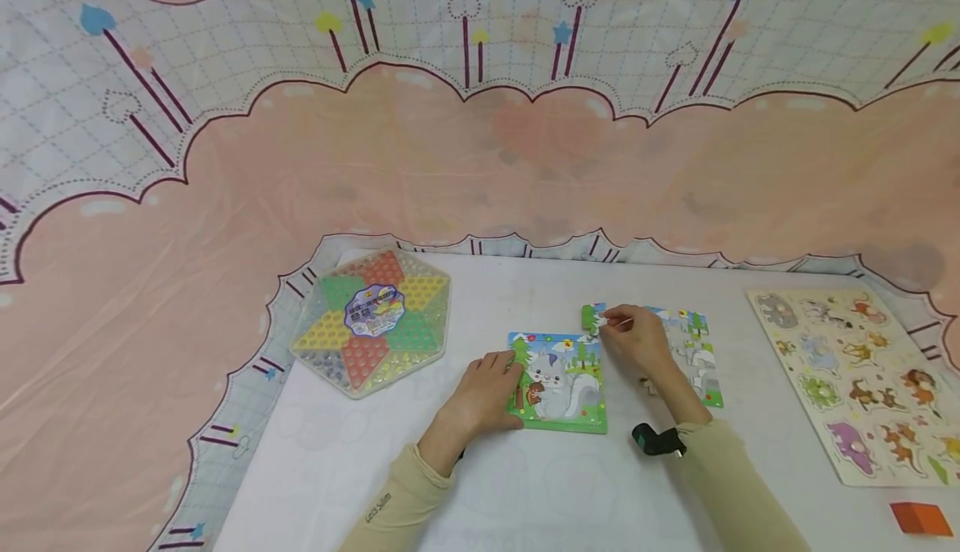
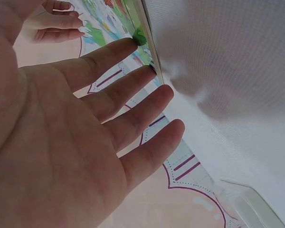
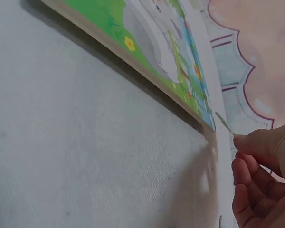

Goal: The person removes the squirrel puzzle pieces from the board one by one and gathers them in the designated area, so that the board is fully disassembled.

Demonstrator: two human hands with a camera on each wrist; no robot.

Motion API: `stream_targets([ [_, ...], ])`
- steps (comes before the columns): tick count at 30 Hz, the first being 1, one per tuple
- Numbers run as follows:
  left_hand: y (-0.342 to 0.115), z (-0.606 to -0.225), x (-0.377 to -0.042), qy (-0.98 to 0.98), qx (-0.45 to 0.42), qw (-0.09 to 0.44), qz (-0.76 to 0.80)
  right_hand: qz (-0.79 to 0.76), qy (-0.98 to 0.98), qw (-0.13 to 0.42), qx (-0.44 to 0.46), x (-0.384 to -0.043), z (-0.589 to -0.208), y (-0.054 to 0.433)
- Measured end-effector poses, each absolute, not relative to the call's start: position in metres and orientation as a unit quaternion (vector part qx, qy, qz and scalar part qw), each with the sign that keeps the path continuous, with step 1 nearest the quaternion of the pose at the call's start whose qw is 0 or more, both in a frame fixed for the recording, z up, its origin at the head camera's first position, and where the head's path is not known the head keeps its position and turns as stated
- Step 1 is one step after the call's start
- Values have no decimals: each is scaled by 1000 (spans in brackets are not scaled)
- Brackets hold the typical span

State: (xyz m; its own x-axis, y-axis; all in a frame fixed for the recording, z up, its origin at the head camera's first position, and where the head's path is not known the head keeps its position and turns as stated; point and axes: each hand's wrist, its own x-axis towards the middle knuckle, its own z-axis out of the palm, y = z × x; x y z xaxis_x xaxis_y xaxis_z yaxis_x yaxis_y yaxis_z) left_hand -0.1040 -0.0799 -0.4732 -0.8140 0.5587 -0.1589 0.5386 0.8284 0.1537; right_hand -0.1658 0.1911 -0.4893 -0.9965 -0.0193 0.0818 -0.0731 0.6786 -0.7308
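Note:
A square puzzle board (image 1: 566, 398) with a grey squirrel picture lies on the white table. My left hand (image 1: 483, 389) rests at its left side. In the left wrist view the left hand's fingers (image 2: 116, 90) are spread and fairly straight, two fingertips touching the board's edge. Just past the board's upper right corner, my right hand (image 1: 641, 342) pinches a thin puzzle piece (image 3: 225, 124) between thumb and forefinger, seen edge-on in the right wrist view. More puzzle pieces (image 1: 705, 358) lie beside and beyond the right hand, partly hidden by it.
On the left lies a hexagonal Chinese checkers set (image 1: 365, 350) under a clear cover. A wooden animal puzzle board (image 1: 817, 368) lies at the right, with an orange block (image 1: 921, 519) near its lower corner. A patterned cloth (image 1: 525, 168) hangs behind the table.

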Motion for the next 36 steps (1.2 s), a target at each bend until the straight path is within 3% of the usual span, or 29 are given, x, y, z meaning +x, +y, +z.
stream_targets([
  [36, -79, -474, -104, 952, 287, 97, 51, 363, -928, 48, -68, -175, -499, 221],
])
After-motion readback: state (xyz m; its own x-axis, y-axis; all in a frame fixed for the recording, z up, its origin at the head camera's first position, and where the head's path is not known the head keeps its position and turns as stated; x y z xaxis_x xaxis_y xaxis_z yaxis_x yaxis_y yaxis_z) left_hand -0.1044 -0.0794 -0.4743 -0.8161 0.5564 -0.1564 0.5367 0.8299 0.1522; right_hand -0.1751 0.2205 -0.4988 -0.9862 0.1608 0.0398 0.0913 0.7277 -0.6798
